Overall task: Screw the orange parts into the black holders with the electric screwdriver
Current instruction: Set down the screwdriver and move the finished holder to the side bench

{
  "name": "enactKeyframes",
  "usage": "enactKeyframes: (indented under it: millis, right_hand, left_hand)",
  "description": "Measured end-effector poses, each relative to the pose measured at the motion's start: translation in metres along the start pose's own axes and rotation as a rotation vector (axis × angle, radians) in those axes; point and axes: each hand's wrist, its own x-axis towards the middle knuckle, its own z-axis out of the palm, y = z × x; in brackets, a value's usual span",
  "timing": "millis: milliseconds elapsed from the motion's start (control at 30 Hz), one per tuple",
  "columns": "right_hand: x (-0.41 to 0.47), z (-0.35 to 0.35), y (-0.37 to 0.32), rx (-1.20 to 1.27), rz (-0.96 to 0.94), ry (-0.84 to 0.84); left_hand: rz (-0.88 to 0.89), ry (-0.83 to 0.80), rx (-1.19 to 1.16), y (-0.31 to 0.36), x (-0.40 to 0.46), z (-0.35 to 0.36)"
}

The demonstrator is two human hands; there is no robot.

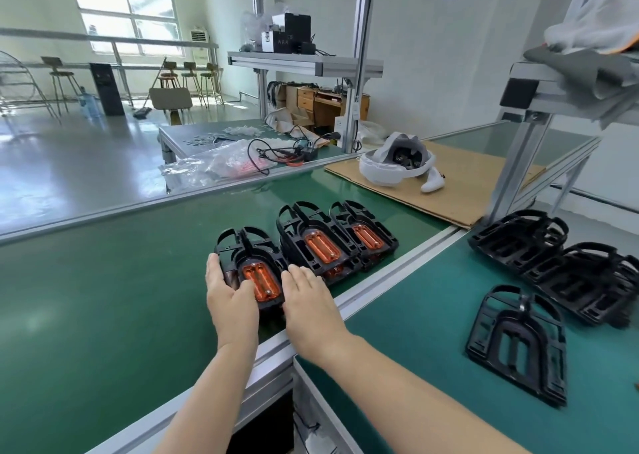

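Observation:
A black holder (246, 250) with an orange part (261, 280) seated in it lies on the green bench. My left hand (230, 296) grips its left side and my right hand (307, 301) rests against its right side. Two more stacked holders with orange parts (323, 246) (368, 236) stand just behind it. Empty black holders lie to the right: one alone (517, 344) and a pile (560, 263). No electric screwdriver is in view.
An aluminium rail (380, 280) divides the two green mats. A cardboard sheet (460, 184) carries a white headset (396, 164). Cables and a plastic bag (221, 163) lie at the back, and a frame post (518, 163) rises at the right.

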Motion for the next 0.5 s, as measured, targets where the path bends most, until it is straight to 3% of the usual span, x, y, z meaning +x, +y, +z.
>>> enactKeyframes:
  millis: [233, 500]
  right_hand:
    - [0.006, 0.006, -0.004, -0.094, -0.011, -0.078]
    - [0.005, 0.004, 0.005, -0.06, 0.015, -0.127]
  left_hand:
    - [0.024, -0.029, 0.131, 0.0, 0.001, 0.01]
    - [0.002, -0.095, 0.65, -0.003, 0.005, 0.019]
